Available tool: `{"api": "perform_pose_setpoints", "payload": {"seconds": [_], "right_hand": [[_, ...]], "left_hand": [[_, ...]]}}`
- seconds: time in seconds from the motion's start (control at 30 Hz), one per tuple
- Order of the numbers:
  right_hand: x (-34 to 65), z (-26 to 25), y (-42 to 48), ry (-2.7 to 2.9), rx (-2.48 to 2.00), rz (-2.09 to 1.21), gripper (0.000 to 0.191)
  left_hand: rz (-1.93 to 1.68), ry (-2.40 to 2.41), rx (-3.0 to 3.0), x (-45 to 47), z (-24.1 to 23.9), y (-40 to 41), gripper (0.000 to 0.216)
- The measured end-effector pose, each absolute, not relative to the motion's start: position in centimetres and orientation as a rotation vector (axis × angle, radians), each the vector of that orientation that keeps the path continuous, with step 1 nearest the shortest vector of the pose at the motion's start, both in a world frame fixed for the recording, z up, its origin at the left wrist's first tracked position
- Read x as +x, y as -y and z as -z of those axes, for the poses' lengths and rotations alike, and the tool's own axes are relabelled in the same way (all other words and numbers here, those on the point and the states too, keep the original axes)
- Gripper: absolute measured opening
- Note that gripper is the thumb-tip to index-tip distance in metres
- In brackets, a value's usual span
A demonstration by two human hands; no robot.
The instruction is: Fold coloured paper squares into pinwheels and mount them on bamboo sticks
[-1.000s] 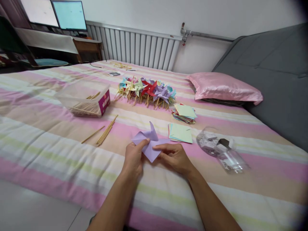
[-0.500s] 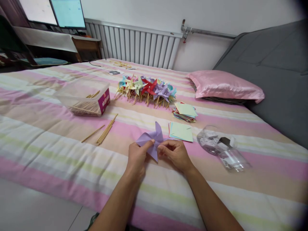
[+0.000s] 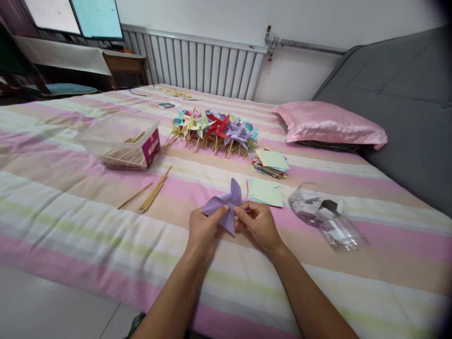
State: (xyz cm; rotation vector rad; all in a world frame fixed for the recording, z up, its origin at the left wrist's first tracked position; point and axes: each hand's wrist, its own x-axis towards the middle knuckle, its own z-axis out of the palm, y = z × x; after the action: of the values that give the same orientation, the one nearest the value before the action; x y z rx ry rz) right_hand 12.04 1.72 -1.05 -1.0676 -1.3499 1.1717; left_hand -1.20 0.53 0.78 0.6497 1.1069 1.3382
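Over the near side of the bed, a purple paper pinwheel (image 3: 236,189) with folded blades is held between both hands. My left hand (image 3: 203,230) is closed on its left side, the thumb pressed near the middle. At the pinwheel's centre and right side, the thumb and forefinger of my right hand (image 3: 260,225) pinch the paper. Whether a small pin sits under those fingertips is hidden. Just behind my right hand lies a thin pile of square paper sheets (image 3: 264,192), pale green on top.
Wooden sticks (image 3: 154,190) lie left, before a clear plastic box (image 3: 120,157) of sticks. Finished pinwheels (image 3: 217,129) stand clustered behind. A thicker paper stack (image 3: 271,162), an open clear container (image 3: 341,230) with small pieces, and a pink pillow (image 3: 328,123) are on the right.
My right thumb and forefinger have come in onto the pinwheel's middle. The pinwheel has shifted slightly right, and its upper blade looks wider. My left hand keeps its hold.
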Motion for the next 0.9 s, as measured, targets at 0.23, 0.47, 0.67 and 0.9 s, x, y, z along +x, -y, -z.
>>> {"api": "perform_pose_setpoints", "payload": {"seconds": [0.23, 0.47, 0.67, 0.9], "right_hand": [[12.13, 1.19, -1.72, 1.331, -1.089, -1.165, 0.026], [12.08, 1.25, -1.79, 1.333, -1.095, -1.136, 0.026], [12.15, 1.14, -1.76, 1.342, -1.076, -1.148, 0.028], [11.96, 1.08, -1.61, 1.409, -1.123, -1.106, 0.029]], "left_hand": [[-1.315, -1.112, 0.678, -1.26, -0.81, -0.54, 0.018], [-1.300, -1.146, 0.673, -1.23, -0.77, -0.68, 0.020], [-1.313, -1.142, 0.669, -1.04, -0.86, -0.58, 0.021], [-1.350, -1.240, 0.705, -0.81, -0.71, -0.69, 0.019]]}}
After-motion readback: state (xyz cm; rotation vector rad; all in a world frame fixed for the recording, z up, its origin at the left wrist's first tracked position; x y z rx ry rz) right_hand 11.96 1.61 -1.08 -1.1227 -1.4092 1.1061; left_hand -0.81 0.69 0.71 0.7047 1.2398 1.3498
